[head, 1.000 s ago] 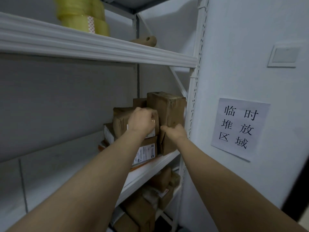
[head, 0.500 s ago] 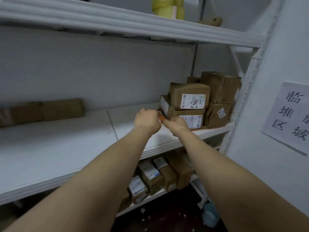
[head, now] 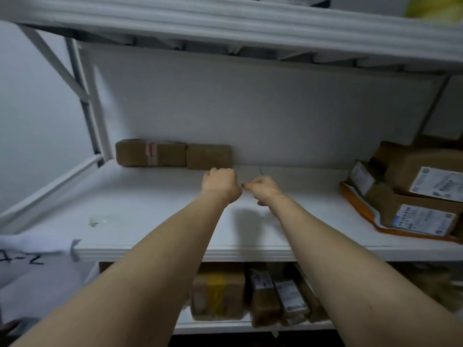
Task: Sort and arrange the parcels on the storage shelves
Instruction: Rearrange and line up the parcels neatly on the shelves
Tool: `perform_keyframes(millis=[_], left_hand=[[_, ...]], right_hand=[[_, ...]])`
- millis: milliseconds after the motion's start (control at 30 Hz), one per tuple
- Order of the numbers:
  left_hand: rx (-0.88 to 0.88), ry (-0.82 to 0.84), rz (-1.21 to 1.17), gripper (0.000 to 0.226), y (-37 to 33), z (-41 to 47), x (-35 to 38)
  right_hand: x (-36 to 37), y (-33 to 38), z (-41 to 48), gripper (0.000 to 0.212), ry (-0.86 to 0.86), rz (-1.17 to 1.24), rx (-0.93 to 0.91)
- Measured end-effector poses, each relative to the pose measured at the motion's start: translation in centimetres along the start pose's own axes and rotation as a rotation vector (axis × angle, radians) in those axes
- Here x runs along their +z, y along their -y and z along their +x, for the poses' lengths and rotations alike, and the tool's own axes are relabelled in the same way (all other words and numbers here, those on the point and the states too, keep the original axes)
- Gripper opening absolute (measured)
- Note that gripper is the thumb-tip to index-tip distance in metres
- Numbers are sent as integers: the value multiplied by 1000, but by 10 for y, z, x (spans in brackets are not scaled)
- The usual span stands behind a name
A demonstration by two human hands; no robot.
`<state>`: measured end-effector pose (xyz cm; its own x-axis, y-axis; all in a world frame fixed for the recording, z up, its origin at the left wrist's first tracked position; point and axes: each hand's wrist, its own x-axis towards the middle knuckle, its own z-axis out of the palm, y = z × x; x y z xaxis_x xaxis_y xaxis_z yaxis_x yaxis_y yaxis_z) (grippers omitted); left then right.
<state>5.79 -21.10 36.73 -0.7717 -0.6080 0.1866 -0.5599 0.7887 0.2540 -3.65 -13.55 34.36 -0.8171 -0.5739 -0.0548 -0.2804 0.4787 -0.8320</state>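
Both my arms reach over the white middle shelf (head: 150,221). My left hand (head: 220,182) is curled into a fist just in front of a small brown parcel (head: 209,156) at the back wall. My right hand (head: 263,189) is close beside it, fingers curled, and I see nothing in either hand. A longer taped brown parcel (head: 150,152) lies to the left of the small one. At the right end is a stack of labelled brown parcels (head: 423,186), resting on a flat orange-edged envelope (head: 360,209).
The upper shelf (head: 225,23) hangs low overhead, with something yellow (head: 436,6) at its right end. On the lower shelf stand several parcels (head: 218,294). A white paper sign (head: 32,259) hangs at the left, by the shelf's slanted brace (head: 57,63).
My view has swung left from the parcel stack at the right end to the shelf's middle. Both hands left the stack and now hover together near the two parcels at the back.
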Motion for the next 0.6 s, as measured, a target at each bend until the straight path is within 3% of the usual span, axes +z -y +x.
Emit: perform_keyframes(millis=[67, 300, 600], left_hand=[[-32, 13, 15, 42, 33, 15, -1], [-104, 59, -12, 40, 140, 99, -3], [-57, -4, -21, 38, 203, 175, 31]], right_hand=[[29, 14, 20, 36, 20, -19, -5], [120, 67, 111, 34, 37, -219, -73], [180, 83, 200, 30, 1, -423, -141]])
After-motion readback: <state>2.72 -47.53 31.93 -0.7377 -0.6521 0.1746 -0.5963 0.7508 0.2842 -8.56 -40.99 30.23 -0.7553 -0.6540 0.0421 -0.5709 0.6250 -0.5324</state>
